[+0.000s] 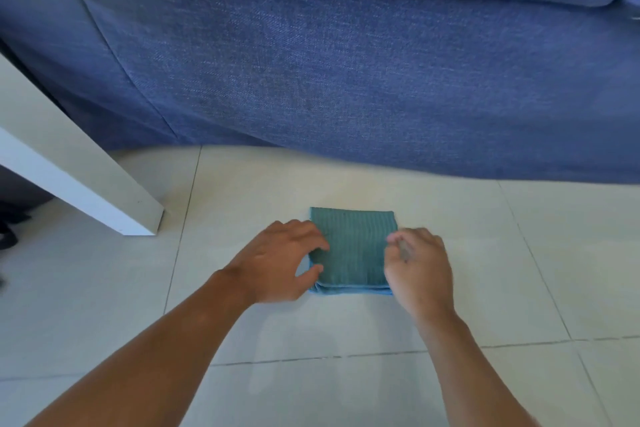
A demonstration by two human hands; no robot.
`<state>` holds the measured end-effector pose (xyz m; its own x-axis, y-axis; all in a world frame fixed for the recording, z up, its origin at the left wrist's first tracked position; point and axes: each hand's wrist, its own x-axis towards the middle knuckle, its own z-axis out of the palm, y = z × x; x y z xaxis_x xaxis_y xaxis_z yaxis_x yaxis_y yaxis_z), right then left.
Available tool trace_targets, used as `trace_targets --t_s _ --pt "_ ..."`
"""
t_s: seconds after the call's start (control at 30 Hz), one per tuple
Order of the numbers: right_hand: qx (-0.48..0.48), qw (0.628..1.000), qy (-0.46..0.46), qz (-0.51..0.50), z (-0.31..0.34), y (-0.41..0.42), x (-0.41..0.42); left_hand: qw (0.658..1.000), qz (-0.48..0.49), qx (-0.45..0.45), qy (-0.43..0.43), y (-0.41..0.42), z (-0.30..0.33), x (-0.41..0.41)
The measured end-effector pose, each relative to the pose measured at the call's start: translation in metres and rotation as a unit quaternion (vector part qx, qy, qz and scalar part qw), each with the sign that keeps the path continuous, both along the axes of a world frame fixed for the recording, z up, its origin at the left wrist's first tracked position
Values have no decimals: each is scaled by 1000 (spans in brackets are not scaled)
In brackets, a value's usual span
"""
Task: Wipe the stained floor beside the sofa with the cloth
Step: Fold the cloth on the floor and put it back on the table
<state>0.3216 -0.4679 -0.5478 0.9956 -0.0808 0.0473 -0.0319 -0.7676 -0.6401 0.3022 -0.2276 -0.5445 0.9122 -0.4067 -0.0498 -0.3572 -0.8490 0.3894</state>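
A teal cloth (353,250), folded into a thick square, lies flat on the pale tiled floor (346,329) a short way in front of the blue sofa (346,80). My left hand (280,263) rests at the cloth's left edge, fingers and thumb spread and touching the fold. At the right edge my right hand (420,270) hovers with fingers curled loosely; it is blurred, and I cannot tell whether it pinches the cloth. No stain shows on the tiles around the cloth.
A white table leg (86,184) slants down to the floor at the left, close to the sofa's corner. Dark objects (10,218) sit at the far left edge under the table. Grey grout lines cross the tiles.
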Motion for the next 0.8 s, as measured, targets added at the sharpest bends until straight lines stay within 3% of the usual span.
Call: trace_targets --t_s 0.07,0.17,0.3,0.43,0.53,0.6,0.67,0.73,0.8 --pt "-68 993 20 96 -9 19 12 998 28 31 -36 13 -9 -4" --pt "-217 952 103 188 -26 56 12 992 73 92 -51 29 -17 -7" --pt "-248 932 63 257 -37 53 -36 982 132 134 -7 45 -30 -16" --pt "-278 946 99 136 -33 25 -20 984 134 111 -37 44 -27 -23" --pt "-236 947 114 186 -29 45 -5 989 110 77 -62 29 -16 -23" --pt "-108 973 86 185 -19 51 -6 989 112 74 -64 16 -8 -20" --pt "21 998 37 49 -13 38 -6 987 142 69 -21 -1 -1 -14" --pt "25 997 29 -61 -10 21 -6 980 192 47 35 -13 4 -10" --pt "1 994 84 -74 -10 11 -8 970 234 13 66 -22 5 -9"
